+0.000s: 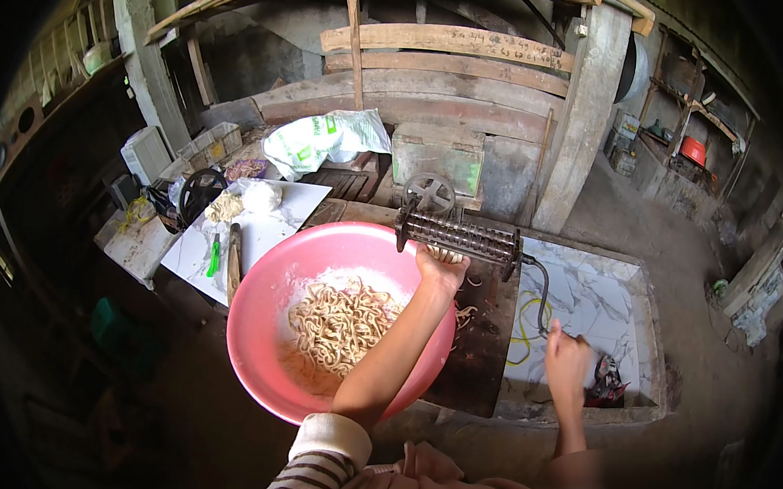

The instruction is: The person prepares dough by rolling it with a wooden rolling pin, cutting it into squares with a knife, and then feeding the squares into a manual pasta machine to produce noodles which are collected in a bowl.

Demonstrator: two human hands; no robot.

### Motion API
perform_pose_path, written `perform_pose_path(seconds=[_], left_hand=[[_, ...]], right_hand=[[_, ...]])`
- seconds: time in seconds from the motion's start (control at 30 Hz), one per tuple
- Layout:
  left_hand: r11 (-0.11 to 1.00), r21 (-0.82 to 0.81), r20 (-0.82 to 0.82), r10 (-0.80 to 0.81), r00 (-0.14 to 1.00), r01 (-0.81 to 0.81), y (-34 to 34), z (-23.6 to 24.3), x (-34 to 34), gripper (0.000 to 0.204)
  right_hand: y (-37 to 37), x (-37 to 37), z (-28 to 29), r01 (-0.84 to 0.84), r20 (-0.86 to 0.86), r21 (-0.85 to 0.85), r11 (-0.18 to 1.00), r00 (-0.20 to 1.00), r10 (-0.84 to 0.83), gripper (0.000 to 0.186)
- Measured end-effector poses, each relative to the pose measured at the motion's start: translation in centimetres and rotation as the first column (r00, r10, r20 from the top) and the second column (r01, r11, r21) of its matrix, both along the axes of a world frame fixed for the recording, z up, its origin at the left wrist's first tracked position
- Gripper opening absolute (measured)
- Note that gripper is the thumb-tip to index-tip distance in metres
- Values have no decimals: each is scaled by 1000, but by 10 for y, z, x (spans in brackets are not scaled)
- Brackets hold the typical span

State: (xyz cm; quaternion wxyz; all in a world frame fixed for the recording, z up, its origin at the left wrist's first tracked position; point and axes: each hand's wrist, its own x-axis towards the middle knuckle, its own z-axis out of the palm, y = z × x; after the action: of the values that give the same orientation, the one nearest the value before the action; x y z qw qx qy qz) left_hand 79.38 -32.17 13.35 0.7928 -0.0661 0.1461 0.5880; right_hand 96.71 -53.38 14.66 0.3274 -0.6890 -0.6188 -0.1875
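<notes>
A dark metal roller cutter (459, 236) with a crank arm (543, 285) spans the top of a large pink basin (252, 326). Floury, cream-coloured dough strands (333, 322) are heaped inside the basin. My left hand (439, 274) is raised just beneath the rollers, fingers curled around pale dough strips that are partly hidden. At the lower end of the crank, my right hand (566, 349) is closed on the handle. Behind the basin, a white board (198, 251) carries a lump of dough (225, 206), a white bag (262, 196), a green-handled tool (214, 256) and a long stick (234, 266).
A marbled worktop (603, 302) with a yellow cord (520, 342) lies to the right. A white sack (326, 146), a concrete pillar (567, 166) and wooden planks (448, 46) stand behind. Further right are shelves with a red container (691, 151) above the dirty floor.
</notes>
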Motion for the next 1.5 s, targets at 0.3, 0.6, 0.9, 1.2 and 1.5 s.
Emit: perform_pose_path(seconds=[0.3, 0.6, 0.9, 1.2, 1.5], left_hand=[[993, -77, -46, 81, 996, -84, -1, -7, 4, 28], [984, -175, -234, -69, 970, 28, -25, -20, -34, 36], [975, -150, -460, -213, 862, 161, -70, 0, -109, 16], [975, -24, -338, -216, 916, 222, -75, 5, -182, 26], [895, 95, -528, -326, 784, 436, -67, 6, -253, 42]], right_hand=[[53, 31, 108, 43, -78, 465, 884, 997, -7, 46], [81, 28, 100, 182, -423, 601, 778, 899, 116, 36], [38, -23, 68, 342, -209, 724, 599, 937, -281, 19], [57, -201, -2, -714, -977, 86, 695, 77, 200, 31], [109, -272, -26, -679, -862, 144, 720, -443, -245, 28]])
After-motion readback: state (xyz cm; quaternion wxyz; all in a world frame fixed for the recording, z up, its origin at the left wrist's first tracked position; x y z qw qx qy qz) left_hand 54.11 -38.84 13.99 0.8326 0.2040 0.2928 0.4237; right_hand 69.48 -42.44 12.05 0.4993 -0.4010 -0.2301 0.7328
